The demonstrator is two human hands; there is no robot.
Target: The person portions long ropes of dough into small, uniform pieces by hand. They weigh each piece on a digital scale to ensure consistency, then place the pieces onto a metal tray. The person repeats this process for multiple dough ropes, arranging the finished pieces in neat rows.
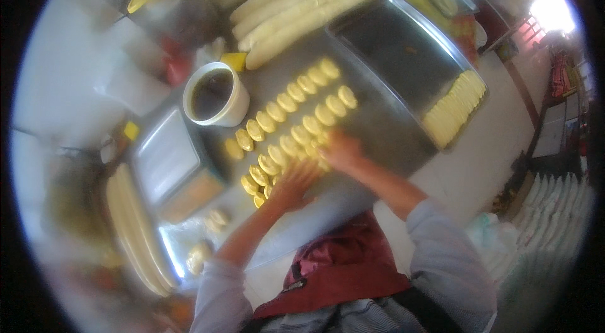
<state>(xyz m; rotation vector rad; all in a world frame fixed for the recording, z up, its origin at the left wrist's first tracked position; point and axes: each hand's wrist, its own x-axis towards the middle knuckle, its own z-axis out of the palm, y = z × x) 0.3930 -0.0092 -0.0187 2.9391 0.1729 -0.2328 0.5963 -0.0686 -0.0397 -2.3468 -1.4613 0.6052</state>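
Rows of small oval yellow dough pieces [296, 92] run diagonally over a dark metal worktop [378, 144]. Over the near row, my left hand [298, 182] lies palm down with its fingers stretched out and its thumb apart; I see nothing held in it. Beside it, to the right, my right hand [342, 149] is blurred by motion at the dough pieces of that row. Its fingertips touch or hover just above them, and I cannot tell whether it grips one. Both hands hide part of the near row.
A white tub of dark liquid [241, 106] stands left of the rows. Behind lie long pale dough rolls [302, 11]. A dark baking tray [378, 44] at right holds packed yellow pieces [456, 108]. A lidded container [168, 158] and more long pale rolls [137, 233] are at left.
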